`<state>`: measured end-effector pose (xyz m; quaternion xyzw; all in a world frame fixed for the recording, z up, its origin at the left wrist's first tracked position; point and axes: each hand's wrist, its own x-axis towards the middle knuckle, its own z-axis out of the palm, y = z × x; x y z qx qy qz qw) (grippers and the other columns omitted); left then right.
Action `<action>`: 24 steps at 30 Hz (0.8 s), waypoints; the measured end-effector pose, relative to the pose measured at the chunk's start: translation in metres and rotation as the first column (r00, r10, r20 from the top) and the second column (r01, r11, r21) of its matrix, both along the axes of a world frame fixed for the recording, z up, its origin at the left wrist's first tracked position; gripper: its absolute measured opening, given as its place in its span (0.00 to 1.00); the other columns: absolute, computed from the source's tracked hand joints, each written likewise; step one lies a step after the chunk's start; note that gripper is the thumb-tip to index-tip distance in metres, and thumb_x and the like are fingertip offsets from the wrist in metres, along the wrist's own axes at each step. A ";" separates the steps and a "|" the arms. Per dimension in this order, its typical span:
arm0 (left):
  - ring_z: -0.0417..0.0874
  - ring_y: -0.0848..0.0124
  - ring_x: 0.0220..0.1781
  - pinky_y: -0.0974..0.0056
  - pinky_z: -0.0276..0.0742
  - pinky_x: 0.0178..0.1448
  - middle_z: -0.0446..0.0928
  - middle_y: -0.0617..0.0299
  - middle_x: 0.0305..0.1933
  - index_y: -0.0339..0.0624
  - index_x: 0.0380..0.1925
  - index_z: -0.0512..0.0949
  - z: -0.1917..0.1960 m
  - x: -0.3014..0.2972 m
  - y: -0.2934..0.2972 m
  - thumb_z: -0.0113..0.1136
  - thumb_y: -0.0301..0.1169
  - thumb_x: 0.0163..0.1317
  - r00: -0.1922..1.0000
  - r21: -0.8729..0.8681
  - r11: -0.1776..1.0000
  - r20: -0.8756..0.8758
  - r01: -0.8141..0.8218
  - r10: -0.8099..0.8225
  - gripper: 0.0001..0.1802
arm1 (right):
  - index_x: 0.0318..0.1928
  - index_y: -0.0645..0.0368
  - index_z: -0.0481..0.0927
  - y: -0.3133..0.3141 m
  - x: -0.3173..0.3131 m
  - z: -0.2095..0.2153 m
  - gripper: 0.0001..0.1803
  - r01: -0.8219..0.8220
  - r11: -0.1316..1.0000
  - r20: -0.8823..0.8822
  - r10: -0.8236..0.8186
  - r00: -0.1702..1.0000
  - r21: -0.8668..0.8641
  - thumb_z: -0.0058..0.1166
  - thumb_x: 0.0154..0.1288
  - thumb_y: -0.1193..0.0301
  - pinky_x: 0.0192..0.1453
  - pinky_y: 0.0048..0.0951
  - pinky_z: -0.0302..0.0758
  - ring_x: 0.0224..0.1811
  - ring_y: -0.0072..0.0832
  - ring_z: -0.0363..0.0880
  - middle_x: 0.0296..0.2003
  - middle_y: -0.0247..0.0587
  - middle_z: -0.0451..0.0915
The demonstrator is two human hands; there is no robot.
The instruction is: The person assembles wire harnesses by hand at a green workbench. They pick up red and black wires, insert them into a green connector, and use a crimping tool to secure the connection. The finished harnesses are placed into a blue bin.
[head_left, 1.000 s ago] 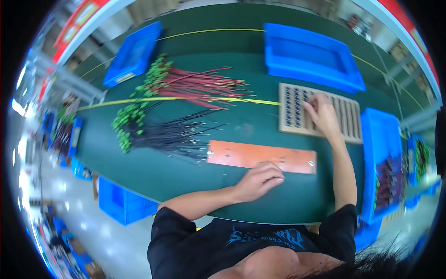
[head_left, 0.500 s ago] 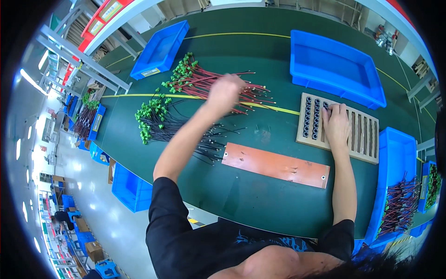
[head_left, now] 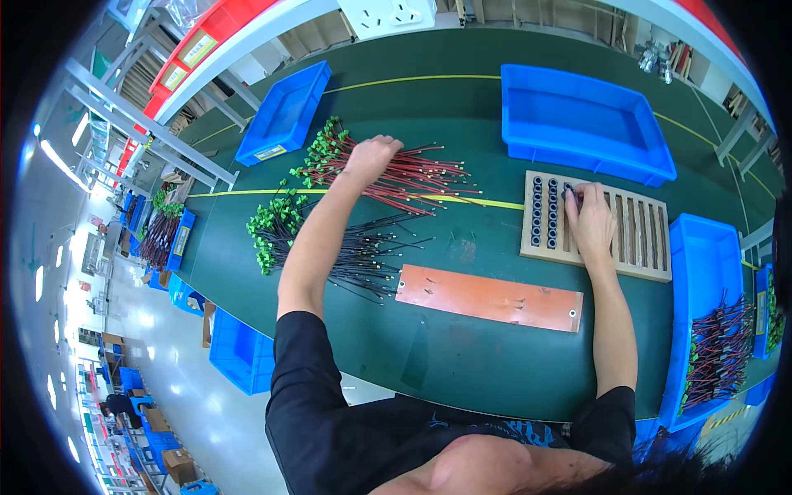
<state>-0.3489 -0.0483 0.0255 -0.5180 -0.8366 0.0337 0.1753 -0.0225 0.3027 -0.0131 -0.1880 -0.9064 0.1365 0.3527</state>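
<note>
My left hand point(head_left: 373, 158) lies over a spread bundle of red wires point(head_left: 412, 175), its fingers curled in among them; what they pinch is hidden. Green connectors point(head_left: 328, 147) sit at the left ends of these wires. Closer to me lies a bundle of black wires point(head_left: 351, 252), also with green connectors point(head_left: 272, 227). My right hand point(head_left: 592, 219) is at a slotted wooden rack point(head_left: 532, 249), fingers closed on a small black ring-shaped part point(head_left: 568, 190) at the top of the third slot. The two leftmost slots hold rows of black ring-shaped parts point(head_left: 537, 210).
An orange-brown strip point(head_left: 487, 299) lies on the green table. Blue trays stand at the back left point(head_left: 285, 107) and back right point(head_left: 586, 153). Right of the rack, a blue bin point(head_left: 693, 247) holds wire assemblies point(head_left: 718, 351). A yellow line point(head_left: 487, 203) crosses the table.
My left hand has moved left along the red wires, toward the green connectors. My right hand stays at the rack's third slot. The whole view has shifted slightly.
</note>
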 end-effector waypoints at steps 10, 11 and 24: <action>0.86 0.50 0.47 0.50 0.82 0.51 0.83 0.53 0.43 0.42 0.41 0.86 0.066 0.001 -0.039 0.61 0.25 0.62 0.981 0.206 0.978 0.194 -0.027 -0.014 0.09 | 0.42 0.57 0.78 0.002 0.000 -0.002 0.11 -0.009 1.000 0.005 0.009 1.000 0.005 0.61 0.72 0.63 0.39 0.48 0.80 0.39 0.47 0.84 0.40 0.43 0.80; 0.86 0.51 0.46 0.50 0.81 0.51 0.83 0.53 0.42 0.41 0.39 0.86 0.077 0.010 -0.050 0.65 0.26 0.60 0.957 0.141 0.984 0.284 -0.107 0.063 0.07 | 0.42 0.57 0.78 0.003 0.000 -0.003 0.11 -0.009 1.000 0.013 0.009 1.000 0.003 0.60 0.72 0.63 0.39 0.48 0.79 0.40 0.47 0.84 0.40 0.43 0.80; 0.86 0.55 0.41 0.53 0.83 0.41 0.77 0.56 0.38 0.43 0.45 0.83 0.016 0.083 -0.094 0.60 0.26 0.60 0.982 -0.166 0.974 0.138 0.152 -0.129 0.13 | 0.43 0.56 0.77 -0.001 -0.002 0.000 0.11 -0.017 1.000 0.063 0.016 0.998 0.001 0.60 0.72 0.63 0.39 0.48 0.79 0.41 0.46 0.84 0.41 0.42 0.81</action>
